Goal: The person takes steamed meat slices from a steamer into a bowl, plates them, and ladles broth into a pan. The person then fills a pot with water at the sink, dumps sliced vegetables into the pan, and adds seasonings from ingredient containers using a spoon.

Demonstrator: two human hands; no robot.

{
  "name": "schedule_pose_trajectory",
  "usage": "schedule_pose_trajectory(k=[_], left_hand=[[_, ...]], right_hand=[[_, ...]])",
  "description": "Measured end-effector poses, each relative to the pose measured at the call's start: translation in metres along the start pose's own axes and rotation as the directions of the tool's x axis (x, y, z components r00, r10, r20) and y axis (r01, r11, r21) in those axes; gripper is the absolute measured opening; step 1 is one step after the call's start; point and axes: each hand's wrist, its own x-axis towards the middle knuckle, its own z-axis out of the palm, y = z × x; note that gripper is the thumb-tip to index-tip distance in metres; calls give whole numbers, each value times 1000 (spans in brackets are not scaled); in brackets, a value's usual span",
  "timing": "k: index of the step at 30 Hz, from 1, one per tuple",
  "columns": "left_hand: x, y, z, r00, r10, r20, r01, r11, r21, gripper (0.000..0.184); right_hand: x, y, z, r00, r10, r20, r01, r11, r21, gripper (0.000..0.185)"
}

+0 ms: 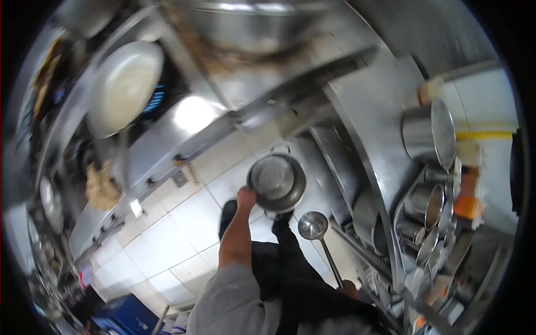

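Observation:
My left hand (pixel 246 197) is closed on the edge of a round, grey metal pot (pixel 295 195) with loop handles, held out above the floor. Inside its rim lies a lighter round metal piece (pixel 272 176), whose kind I cannot make out. Low on the right, my right hand (pixel 349 289) is wrapped round the end of a ladle (pixel 314 226). The ladle's bowl faces up beside my leg, and its long handle slants down to that hand.
On the stove at left stands a pale frying pan (pixel 125 86) near a blue flame (pixel 154 99). A tan cloth (pixel 101 185) hangs nearby. A large pot (pixel 257 28) is ahead. The right steel counter (pixel 371 128) bears a tall pot (pixel 419 134) and several metal containers (pixel 422 204).

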Motion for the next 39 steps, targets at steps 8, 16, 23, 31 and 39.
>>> schedule_pose_trajectory(k=[8, 16, 23, 31, 39], left_hand=[[-221, -156, -215, 853, -469, -230, 435, 882, -183, 36], [-432, -307, -227, 463, -787, -408, 459, 606, -649, 40], [-531, -369, -215, 151, -914, -377, 135, 397, -908, 36], [-600, -393, -313, -89, -972, -218, -257, 234, -938, 31], [-652, -484, -489, -285, -873, -397, -46, 426, -904, 33]], right_hand=[[29, -110, -81, 731, -667, 145, 681, 727, -91, 21], [-40, -401, 26, 516, -797, 314, 817, 568, 101, 28], [-71, -698, 134, 454, -891, -3, 831, 422, 362, 16], [-104, -814, 168, 255, -881, -397, 918, 350, -186, 29], [-350, -851, 278, -228, -885, 406, 972, -231, 42, 18]])
